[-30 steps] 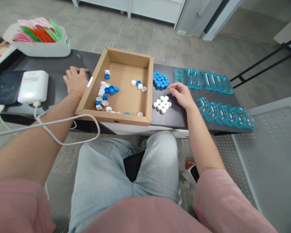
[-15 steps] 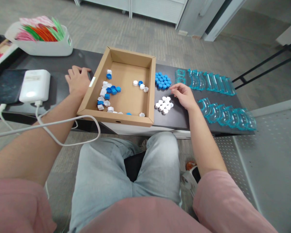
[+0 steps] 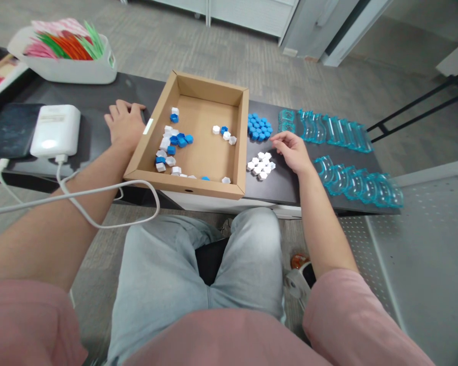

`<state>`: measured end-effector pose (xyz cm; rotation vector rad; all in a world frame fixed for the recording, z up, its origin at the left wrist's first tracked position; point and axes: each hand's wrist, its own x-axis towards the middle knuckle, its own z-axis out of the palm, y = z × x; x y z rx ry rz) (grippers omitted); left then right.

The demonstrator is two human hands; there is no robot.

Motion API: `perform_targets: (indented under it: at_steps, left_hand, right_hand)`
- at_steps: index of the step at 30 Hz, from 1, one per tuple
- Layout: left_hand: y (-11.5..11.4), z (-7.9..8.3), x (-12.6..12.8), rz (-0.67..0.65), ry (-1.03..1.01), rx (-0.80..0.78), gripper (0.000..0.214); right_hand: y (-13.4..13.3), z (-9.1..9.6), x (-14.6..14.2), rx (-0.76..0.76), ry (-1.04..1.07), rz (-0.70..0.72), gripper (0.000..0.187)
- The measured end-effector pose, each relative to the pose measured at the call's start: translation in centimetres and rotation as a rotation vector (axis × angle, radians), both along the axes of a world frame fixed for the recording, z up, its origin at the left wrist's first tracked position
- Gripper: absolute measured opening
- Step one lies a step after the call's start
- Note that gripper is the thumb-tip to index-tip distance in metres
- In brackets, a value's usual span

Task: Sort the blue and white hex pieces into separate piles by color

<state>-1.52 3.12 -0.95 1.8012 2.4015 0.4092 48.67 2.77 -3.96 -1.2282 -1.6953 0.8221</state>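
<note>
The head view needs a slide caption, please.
Right hand beside clustered blue hexagons and white hexagons; left hand beside open cardboard box.

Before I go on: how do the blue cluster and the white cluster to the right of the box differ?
The blue cluster lies farther from the wearer; the white cluster lies nearer. The blue cluster has more pieces than the white cluster. The blue cluster's pieces are solid blue, the white cluster's plain white. Both are groups of small hexagonal pieces on the dark table, outside the cardboard box.
</note>
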Motion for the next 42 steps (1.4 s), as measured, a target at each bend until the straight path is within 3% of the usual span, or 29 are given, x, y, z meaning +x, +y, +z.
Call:
perform_targets:
  at_steps: [30,42]
  left_hand:
    - [-0.7,0.5,0.3,-0.011,-0.024,0.01,0.073]
    - [-0.5,1.0,0.1,-0.064,0.013,-0.097,0.073]
  right_hand:
    - [0.4,-0.6,0.0,-0.007,0.028,0.035,0.034]
    - [0.5,-0.9,-0.1,0.004,0.064,0.045,0.035]
